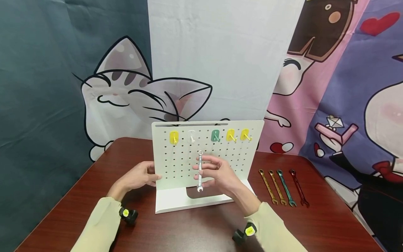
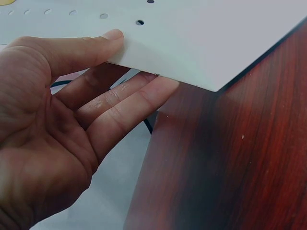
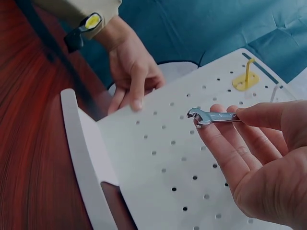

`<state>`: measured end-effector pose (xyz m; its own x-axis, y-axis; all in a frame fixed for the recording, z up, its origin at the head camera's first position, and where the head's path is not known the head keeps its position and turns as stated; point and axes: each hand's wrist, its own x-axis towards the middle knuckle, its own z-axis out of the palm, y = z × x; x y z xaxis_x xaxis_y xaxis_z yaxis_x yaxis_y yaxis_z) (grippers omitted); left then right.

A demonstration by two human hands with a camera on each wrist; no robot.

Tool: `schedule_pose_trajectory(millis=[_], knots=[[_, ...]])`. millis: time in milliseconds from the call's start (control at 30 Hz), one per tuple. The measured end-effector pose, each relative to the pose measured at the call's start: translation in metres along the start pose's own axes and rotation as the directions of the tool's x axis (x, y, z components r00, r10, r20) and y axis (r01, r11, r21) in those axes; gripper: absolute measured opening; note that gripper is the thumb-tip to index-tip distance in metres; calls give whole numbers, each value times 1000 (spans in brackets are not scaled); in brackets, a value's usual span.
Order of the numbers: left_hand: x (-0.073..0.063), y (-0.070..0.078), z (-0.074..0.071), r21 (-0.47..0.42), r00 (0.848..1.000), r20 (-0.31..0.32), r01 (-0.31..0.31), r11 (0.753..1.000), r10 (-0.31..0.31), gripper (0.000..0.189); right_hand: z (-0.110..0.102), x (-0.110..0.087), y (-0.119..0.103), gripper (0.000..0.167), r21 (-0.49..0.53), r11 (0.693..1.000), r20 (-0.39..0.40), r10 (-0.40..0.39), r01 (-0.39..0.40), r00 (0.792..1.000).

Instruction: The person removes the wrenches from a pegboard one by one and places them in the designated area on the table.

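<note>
My right hand (image 1: 221,176) pinches a silver combination wrench (image 1: 200,171) between thumb and fingers, in front of the white pegboard (image 1: 178,182). In the head view the wrench stands upright, ring end up and open end (image 3: 201,117) down. My left hand (image 1: 141,176) grips the board's left edge, the thumb on the front face and the other fingers (image 2: 132,103) behind it. Along the board's upper part sit a yellow hook (image 1: 174,137), a clear hook (image 1: 191,136), a green hook (image 1: 215,135) and two more yellow hooks (image 1: 231,135) to the right.
Right of the board, two gold wrenches (image 1: 268,187), a green wrench (image 1: 286,188) and a red wrench (image 1: 299,188) lie side by side on the dark red wooden table (image 1: 176,231). Cartoon-printed curtains (image 1: 220,52) hang behind. The board's white base (image 1: 170,201) has a cutout.
</note>
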<state>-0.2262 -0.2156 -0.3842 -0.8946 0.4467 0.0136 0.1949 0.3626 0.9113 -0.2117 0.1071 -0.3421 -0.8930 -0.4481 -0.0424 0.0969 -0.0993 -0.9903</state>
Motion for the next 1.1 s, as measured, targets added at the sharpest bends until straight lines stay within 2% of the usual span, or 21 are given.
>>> schedule_pose_trajectory(millis=[567, 833, 1100], knots=[[0, 1, 1, 14, 1000, 3, -4, 1000, 4, 48, -34, -13, 11, 52, -33, 999, -48, 0, -2, 999], [-1, 0, 2, 7, 1000, -7, 10, 1000, -10, 48, -46, -16, 13, 55, -38, 999, -65, 11, -14, 998], [1, 0, 1, 38, 1000, -20, 24, 999, -24, 49, -60, -22, 13, 56, -51, 998, -91, 20, -25, 996]])
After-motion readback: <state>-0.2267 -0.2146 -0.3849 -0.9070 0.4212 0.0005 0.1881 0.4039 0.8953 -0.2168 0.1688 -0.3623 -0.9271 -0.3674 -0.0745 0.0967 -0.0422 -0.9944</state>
